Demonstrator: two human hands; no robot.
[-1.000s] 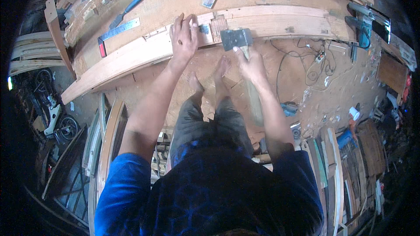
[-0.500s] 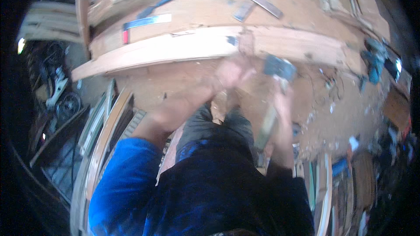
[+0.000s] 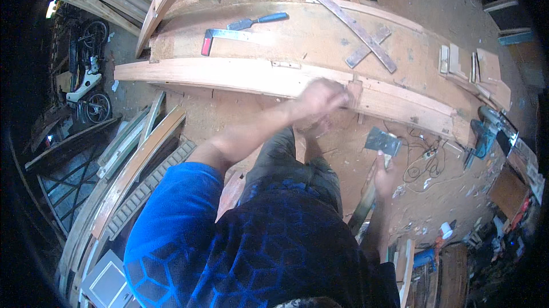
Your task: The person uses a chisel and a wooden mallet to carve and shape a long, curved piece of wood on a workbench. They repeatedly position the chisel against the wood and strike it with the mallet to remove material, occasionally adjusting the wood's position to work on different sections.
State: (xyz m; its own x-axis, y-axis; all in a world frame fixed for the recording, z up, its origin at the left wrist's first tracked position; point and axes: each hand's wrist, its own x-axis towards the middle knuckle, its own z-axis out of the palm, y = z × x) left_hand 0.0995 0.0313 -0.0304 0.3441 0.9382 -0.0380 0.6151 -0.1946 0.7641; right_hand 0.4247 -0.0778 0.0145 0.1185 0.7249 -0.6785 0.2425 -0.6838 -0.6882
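My left hand (image 3: 321, 101) is over the near edge of a long pale wooden beam (image 3: 229, 75), its fingers curled and blurred; a small dark bit shows at the fingertips, too smeared to name. Right beside those fingers, a short wooden piece (image 3: 355, 94) stands in the beam. My right hand (image 3: 384, 178) is closed round the handle of a hammer-like tool (image 3: 382, 141) with a broad, flat, dark metal head. The head is up, just short of the beam's near side, and the handle slants back toward my body. Whether it is a hammer or a hatchet, I cannot tell.
Behind the beam, a try square (image 3: 229, 35), a blue-handled chisel (image 3: 257, 20) and two crossed flat bars (image 3: 366, 42) lie on the bench. A teal power tool (image 3: 485, 136) sits at the right end. Cords (image 3: 426, 159) trail on the littered floor; planks (image 3: 137, 171) lie left.
The whole view has shifted and sharpened. My left hand has come up from below the short wooden piece to its left side. The tool in my right hand sits slightly farther from the beam.
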